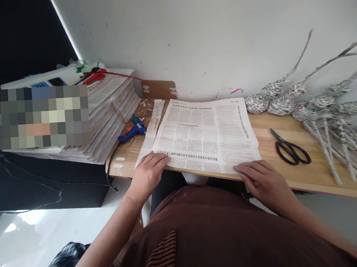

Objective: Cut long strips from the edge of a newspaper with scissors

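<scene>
A newspaper sheet (196, 134) with printed columns lies spread on the wooden table, its near edge along the table's front edge. At its lower left corner my left hand (150, 169) is closed on the paper's margin, fingers over the top and thumb hidden. My right hand (258, 179) pinches the lower right corner, thumb close to the fingertips. Beside the sheet's left side lies a narrow newspaper strip (157, 116), its lower end near my left hand. To the right, black-handled scissors (290, 149) rest on the table with their blades slightly apart.
A blue glue gun (132, 130) with a black cord lies left of the strip among paper scraps. Further left rises a tall newspaper stack (105, 122). Woven paper bundles (281, 99) with long stems and rolled paper sticks (329, 152) fill the right side. A white wall (202, 35) stands behind.
</scene>
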`<action>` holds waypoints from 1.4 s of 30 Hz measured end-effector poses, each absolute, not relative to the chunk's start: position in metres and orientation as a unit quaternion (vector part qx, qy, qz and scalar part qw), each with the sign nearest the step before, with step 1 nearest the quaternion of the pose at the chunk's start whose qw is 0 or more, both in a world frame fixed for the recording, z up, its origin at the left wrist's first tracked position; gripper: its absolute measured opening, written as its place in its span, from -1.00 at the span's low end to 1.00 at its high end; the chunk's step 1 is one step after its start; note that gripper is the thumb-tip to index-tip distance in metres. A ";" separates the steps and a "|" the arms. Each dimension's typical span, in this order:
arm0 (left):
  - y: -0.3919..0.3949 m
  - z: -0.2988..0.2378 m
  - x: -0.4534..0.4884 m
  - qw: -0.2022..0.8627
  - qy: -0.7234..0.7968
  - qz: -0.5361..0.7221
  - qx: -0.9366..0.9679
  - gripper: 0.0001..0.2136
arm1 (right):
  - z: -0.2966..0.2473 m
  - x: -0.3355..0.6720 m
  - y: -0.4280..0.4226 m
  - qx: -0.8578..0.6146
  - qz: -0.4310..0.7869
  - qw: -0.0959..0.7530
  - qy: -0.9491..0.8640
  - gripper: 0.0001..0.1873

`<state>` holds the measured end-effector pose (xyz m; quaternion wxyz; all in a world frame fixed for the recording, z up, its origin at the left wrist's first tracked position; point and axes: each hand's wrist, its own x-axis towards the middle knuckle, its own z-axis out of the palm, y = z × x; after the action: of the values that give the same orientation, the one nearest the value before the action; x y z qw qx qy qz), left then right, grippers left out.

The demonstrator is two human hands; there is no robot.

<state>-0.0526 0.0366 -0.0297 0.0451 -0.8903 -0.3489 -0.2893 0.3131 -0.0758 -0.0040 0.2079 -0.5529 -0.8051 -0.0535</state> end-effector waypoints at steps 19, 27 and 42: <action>0.027 0.001 -0.019 0.054 -0.426 -0.161 -0.888 -0.75 | 0.005 0.280 -0.054 -0.537 0.011 0.176 -0.825 -0.78; 0.027 0.003 0.014 -0.026 -0.385 -0.163 -0.908 -0.79 | 0.006 0.263 -0.037 -0.540 0.037 0.199 -0.817 -0.85; 0.072 0.023 -0.020 -0.159 -0.541 -0.135 -0.815 -0.89 | 0.014 0.300 -0.022 -0.621 0.131 0.122 -0.763 -0.67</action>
<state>-0.0199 0.0716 0.0228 -0.1591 -0.8149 -0.5407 -0.1350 0.2998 -0.0217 0.0139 0.1224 -0.6212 -0.7629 0.1310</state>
